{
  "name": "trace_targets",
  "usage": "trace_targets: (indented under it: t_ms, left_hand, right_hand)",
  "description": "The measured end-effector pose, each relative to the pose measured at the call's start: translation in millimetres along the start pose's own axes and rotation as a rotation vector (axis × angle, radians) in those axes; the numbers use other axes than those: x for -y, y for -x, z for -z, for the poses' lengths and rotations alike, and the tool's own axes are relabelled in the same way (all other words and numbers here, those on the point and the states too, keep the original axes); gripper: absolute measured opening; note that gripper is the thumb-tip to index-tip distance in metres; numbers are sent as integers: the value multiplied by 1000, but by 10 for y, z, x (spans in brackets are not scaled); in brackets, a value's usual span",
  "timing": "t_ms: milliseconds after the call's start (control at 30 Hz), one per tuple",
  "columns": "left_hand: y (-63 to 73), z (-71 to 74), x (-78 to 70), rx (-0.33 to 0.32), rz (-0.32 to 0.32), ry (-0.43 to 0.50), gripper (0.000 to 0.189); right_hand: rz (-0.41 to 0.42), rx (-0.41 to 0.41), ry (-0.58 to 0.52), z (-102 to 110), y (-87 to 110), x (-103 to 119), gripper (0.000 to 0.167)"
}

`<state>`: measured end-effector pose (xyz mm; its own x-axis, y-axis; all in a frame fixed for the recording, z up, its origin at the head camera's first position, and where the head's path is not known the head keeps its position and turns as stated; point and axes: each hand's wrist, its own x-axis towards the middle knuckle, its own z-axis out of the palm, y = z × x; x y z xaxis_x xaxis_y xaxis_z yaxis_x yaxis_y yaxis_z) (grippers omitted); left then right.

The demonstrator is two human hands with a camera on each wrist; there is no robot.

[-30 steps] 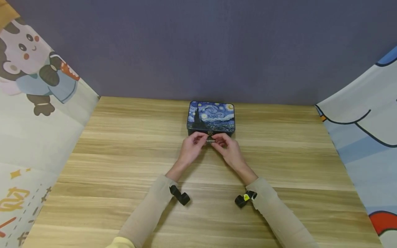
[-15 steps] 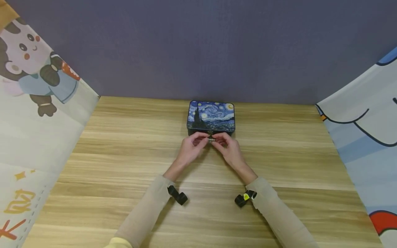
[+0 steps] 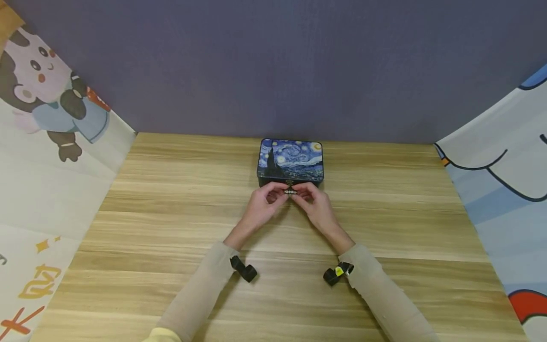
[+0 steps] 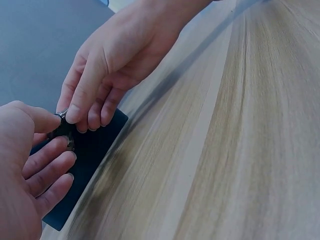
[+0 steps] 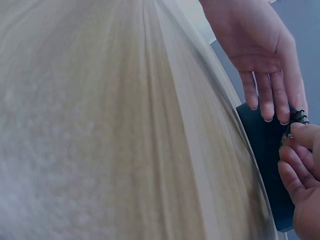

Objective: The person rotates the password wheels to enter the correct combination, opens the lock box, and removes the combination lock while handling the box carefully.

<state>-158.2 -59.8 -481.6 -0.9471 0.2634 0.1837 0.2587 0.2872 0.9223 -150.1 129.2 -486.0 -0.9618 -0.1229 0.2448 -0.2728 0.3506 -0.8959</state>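
Note:
A tin box (image 3: 291, 160) with a blue starry-night picture on its lid stands shut at the back middle of the table. At the catch on its front hangs a small combination padlock (image 3: 290, 192) with a row of number dials, dark and ridged in the right wrist view (image 5: 300, 117). My left hand (image 3: 261, 206) pinches the padlock's left end between thumb and index finger. From the other side my right hand (image 3: 316, 206) pinches its right end. In the left wrist view the box's dark front (image 4: 95, 155) shows behind the fingers, which partly hide the padlock.
The wood-grain table (image 3: 149, 213) ends at a dark blue back wall (image 3: 290, 71) close behind the box. Printed cloth panels with cartoon figures (image 3: 55, 95) hang at the left and right sides.
Both hands stay at the padlock, and its dial row has tilted so the dials show more plainly. The left forearm has shifted slightly left. The box has not moved.

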Motion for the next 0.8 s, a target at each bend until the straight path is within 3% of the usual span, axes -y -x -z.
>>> trace_targets:
  t_ms: [200, 300, 567, 800]
  left_hand:
    - [-17, 4, 12, 1, -17, -5, 23]
    - [-24, 8, 27, -5, -46, -53, 24]
    - [-24, 32, 52, -71, -190, -304, 21]
    - [-39, 41, 75, -103, -307, -387, 19]
  right_hand:
    - [3, -3, -11, -8, -15, -19, 21]
    - [4, -5, -10, -21, -24, -21, 21]
    - [-5, 0, -7, -19, -31, -29, 21]
    - [-18, 4, -8, -13, -34, -37, 21]
